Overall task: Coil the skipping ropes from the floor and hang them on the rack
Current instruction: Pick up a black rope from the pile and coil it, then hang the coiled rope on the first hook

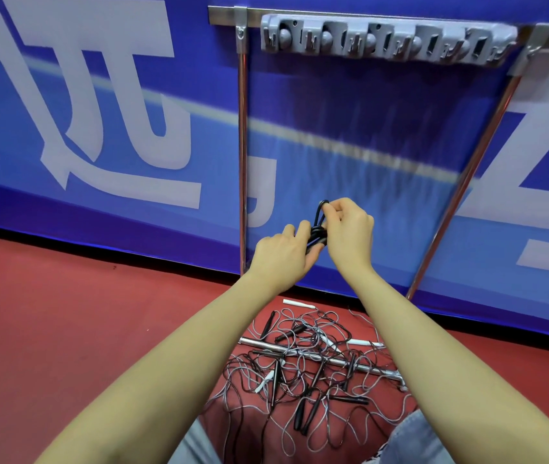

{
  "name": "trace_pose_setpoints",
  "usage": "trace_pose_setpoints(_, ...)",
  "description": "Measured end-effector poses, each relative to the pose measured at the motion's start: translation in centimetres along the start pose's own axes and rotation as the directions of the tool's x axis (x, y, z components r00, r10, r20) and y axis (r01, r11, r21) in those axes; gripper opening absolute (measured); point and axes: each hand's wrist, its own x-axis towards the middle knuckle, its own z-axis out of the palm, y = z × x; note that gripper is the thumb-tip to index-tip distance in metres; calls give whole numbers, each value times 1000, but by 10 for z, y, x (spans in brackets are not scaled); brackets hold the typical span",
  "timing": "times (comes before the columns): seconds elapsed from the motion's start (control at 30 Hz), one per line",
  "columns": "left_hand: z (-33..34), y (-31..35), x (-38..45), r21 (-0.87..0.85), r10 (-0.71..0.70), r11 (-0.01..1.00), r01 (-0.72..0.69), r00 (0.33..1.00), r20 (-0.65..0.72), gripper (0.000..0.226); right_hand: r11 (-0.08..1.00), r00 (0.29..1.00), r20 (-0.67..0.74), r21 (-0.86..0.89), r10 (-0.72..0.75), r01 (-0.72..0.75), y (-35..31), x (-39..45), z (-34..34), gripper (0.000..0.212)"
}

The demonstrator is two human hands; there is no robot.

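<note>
1. Both hands meet at the centre of the view, raised in front of the blue banner (99,135), and share 1 coiled black skipping rope (317,229).
2. The left hand (283,256) has its fingers curled round the lower part of the coil, gripping the bundle from the 8 o'clock side.
3. The right hand (346,229) pinches the top loop of the coil between thumb and fingertips — that loop pokes up at 12 o'clock above the fingers.
4. The grey hook rack (390,38) sits at 1 o'clock from the hands, well apart from them, fixed to a metal frame (242,145) whose 2 legs run down to the floor (48,313). The hooks look motion-blurred, and I cannot tell whether anything hangs on them.
5. A tangled pile of ropes (316,370) — black and white-grey cords with black and white handles — lies on the red floor at 6 o'clock from the hands, between the 2 forearms.
6. A metal bar (268,345) lies across the floor under that tangle, cords draped over it.
7. Grey trouser knees (417,440) show at the bottom edge, beside the pile.
</note>
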Motion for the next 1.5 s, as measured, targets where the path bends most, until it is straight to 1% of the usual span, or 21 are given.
trace_pose_setpoints(0.1,-5,0,5,11,-69,998,68,994,88,40,998,1000,25,65,-9,8,-4,4,-4,19)
trace_pose_setpoints(0.13,-5,-2,8,5,-78,997,78,992,94,38,997,999,31,75,-21,19,-7,7,-6,17)
trace_pose_setpoints(0.27,-20,-5,18,-97,-14,995,27,990,137,22,993,994,58,74,-96,92,-28,20,-15,16)
trace_pose_setpoints(0.33,-33,-5,25,-158,-58,984,83,986,159,20,988,988,65,69,-141,136,-41,25,-17,16)
trace_pose_setpoints(0.37,-41,-5,30,-227,-125,961,159,980,157,23,986,986,64,64,-156,152,-47,28,-18,16)
trace_pose_setpoints(0.43,-58,-5,42,-418,-301,845,334,943,143,29,982,982,56,57,-182,179,-58,34,-20,15)
trace_pose_setpoints(0.47,-66,-7,50,-474,-352,803,361,929,110,29,981,980,51,55,-191,188,-64,39,-20,14)
trace_pose_setpoints(0.53,-80,-15,67,-570,-395,745,346,918,42,23,978,978,44,52,-203,201,-76,50,-20,13)
trace_pose_setpoints(0.6,-94,-25,86,-681,-424,653,332,905,35,15,975,975,47,47,-218,216,-90,63,-18,11)
trace_pose_setpoints(0.63,-100,-31,96,-704,-428,630,329,903,40,13,973,973,45,43,-227,225,-96,71,-17,11)
trace_pose_setpoints(0.8,-114,-54,142,-750,-429,589,301,903,26,9,974,974,26,-18,-227,227,-125,113,-6,13)
trace_pose_setpoints(0.9,-111,-72,170,-766,-461,560,315,887,28,9,968,968,13,13,-251,251,-140,145,6,12)
trace_pose_setpoints(1.0,-112,-93,198,-800,-483,513,313,875,33,7,953,952,52,-33,-301,303,-156,174,20,12)
trace_pose_setpoints(1.07,-113,-106,217,-797,-477,524,300,879,17,4,944,946,57,-62,-321,324,-164,192,32,12)
trace_pose_setpoints(1.17,-110,-123,242,-794,-505,522,312,863,6,1,941,941,49,-26,-336,338,-172,219,50,12)
trace_pose_setpoints(1.3,-102,-145,269,-825,-573,446,347,819,35,10,925,922,70,9,-380,381,-175,244,70,17)
trace_pose_setpoints(1.4,-100,-155,281,-814,-590,459,355,807,18,16,933,932,53,40,-359,357,-173,252,85,15)
trace_pose_setpoints(1.5,-96,-158,288,-793,-599,479,376,801,18,26,946,949,-9,81,-315,315,-172,251,98,11)
